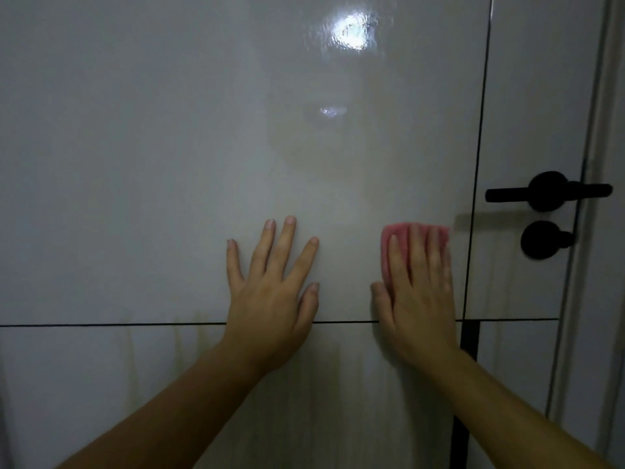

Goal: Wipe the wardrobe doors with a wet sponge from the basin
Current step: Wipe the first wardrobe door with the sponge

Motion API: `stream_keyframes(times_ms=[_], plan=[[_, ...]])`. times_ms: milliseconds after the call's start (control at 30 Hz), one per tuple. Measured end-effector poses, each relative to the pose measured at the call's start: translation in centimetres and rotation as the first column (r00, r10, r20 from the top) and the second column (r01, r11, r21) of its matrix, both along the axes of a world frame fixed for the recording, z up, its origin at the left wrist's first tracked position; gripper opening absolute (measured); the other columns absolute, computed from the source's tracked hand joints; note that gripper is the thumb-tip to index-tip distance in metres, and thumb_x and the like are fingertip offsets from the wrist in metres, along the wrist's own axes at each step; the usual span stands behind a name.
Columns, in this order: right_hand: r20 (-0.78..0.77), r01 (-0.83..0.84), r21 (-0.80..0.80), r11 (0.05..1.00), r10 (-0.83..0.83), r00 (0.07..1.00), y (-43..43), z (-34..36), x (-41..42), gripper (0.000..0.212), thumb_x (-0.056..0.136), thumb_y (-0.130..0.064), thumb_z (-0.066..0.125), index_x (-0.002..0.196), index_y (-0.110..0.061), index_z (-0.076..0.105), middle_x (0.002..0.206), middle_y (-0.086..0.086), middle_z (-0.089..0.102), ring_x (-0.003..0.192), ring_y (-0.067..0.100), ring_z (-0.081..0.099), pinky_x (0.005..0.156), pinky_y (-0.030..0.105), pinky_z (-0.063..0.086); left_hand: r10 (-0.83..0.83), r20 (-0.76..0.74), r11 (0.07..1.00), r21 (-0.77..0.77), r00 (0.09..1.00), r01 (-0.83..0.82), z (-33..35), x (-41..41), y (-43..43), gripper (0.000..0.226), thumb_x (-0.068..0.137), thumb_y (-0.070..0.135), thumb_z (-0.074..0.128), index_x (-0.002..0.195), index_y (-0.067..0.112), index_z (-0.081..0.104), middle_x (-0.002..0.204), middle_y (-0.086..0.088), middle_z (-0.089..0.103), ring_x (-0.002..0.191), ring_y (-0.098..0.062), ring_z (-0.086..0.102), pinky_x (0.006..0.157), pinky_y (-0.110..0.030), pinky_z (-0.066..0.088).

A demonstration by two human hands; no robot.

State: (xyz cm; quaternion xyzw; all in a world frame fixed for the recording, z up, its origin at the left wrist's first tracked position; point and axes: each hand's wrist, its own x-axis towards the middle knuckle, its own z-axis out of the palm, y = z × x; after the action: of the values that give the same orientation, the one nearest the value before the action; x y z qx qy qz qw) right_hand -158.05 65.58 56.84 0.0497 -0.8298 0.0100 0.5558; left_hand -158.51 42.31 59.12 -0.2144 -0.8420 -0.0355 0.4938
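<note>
**A:** Where's the sponge?

**B:** The pink sponge (402,232) is flat against the glossy wardrobe door (152,164), near its right edge. The right hand (419,299) presses it there with straight fingers held together; only the sponge's top and left edge show past them.

**A:** And the other one?

**B:** The left hand (270,292) lies palm-flat on the same door, fingers spread, holding nothing. The hands are apart, side by side, just above the dark seam (101,324) between the upper and lower panels.

**A:** Anything else nearby?

**B:** To the right, a black lever handle (544,191) with a round black knob (541,239) below it. Faint brownish streaks (130,360) run down the lower panel, and a bright light reflection (350,32) sits high on the door.
</note>
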Motion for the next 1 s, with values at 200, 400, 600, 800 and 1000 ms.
stream_keyframes(times_ms=[200, 400, 600, 800, 1000], plan=[[-0.128, -0.042, 0.166, 0.985, 0.063, 0.99, -4.6, 13.9, -1.7, 0.07, 0.104, -0.049, 0.029, 0.163, -0.018, 0.008, 0.171, 0.014, 0.003, 0.157, 0.04, -0.001, 0.127, 0.05, -0.003, -0.097, 0.013, 0.993, 0.063, 0.995, 0.096, 0.2, 0.3, -0.4, 0.064, 0.101, 0.044, 0.028, 0.16, 0.018, 0.026, 0.17, -0.002, 0.013, 0.158, -0.021, 0.008, 0.122, -0.066, 0.009], [-0.139, 0.005, 0.02, 1.0, -0.003, 0.99, -1.7, 13.4, -1.4, 0.071, 0.106, -0.046, 0.028, 0.163, -0.016, -0.003, 0.171, 0.013, -0.006, 0.157, 0.035, -0.008, 0.128, 0.049, -0.003, -0.059, -0.022, 0.998, 0.02, 0.998, 0.059, 0.2, 0.1, -0.2, 0.066, 0.098, 0.043, 0.033, 0.157, 0.014, 0.031, 0.17, -0.011, 0.015, 0.158, -0.029, 0.011, 0.121, -0.066, 0.009], [-0.015, -0.006, -0.177, 0.984, 0.004, 1.0, -0.7, -2.6, 0.8, 0.075, 0.105, -0.045, 0.029, 0.163, -0.014, -0.008, 0.17, 0.011, -0.017, 0.156, 0.034, -0.014, 0.127, 0.045, -0.005, -0.102, -0.066, 0.985, -0.146, 0.993, 0.092, -0.6, 0.2, 3.6, 0.064, 0.095, 0.04, 0.039, 0.153, 0.013, 0.041, 0.168, -0.016, 0.019, 0.157, -0.033, 0.014, 0.121, -0.066, 0.015], [-0.048, 0.069, -0.311, 0.948, -0.088, 0.995, 3.4, -1.3, 0.5, 0.074, 0.105, -0.043, 0.028, 0.162, -0.007, -0.001, 0.17, 0.019, -0.006, 0.156, 0.037, -0.011, 0.127, 0.053, 0.0, -0.121, -0.066, 0.976, -0.191, 0.991, 0.106, -1.4, 0.3, 7.2, 0.063, 0.097, 0.043, 0.037, 0.154, 0.017, 0.041, 0.169, -0.015, 0.018, 0.157, -0.036, 0.013, 0.119, -0.07, 0.01], [-0.081, 0.083, -0.139, 0.987, -0.095, 0.992, 7.4, 1.9, 0.4, 0.079, 0.101, -0.044, 0.034, 0.161, -0.005, 0.003, 0.169, 0.021, 0.003, 0.157, 0.037, -0.005, 0.127, 0.052, -0.003, -0.068, -0.092, 0.988, -0.143, 0.993, 0.055, -1.9, 0.4, 8.8, 0.065, 0.095, 0.043, 0.041, 0.153, 0.014, 0.045, 0.166, -0.021, 0.022, 0.155, -0.043, 0.016, 0.114, -0.077, 0.01]])
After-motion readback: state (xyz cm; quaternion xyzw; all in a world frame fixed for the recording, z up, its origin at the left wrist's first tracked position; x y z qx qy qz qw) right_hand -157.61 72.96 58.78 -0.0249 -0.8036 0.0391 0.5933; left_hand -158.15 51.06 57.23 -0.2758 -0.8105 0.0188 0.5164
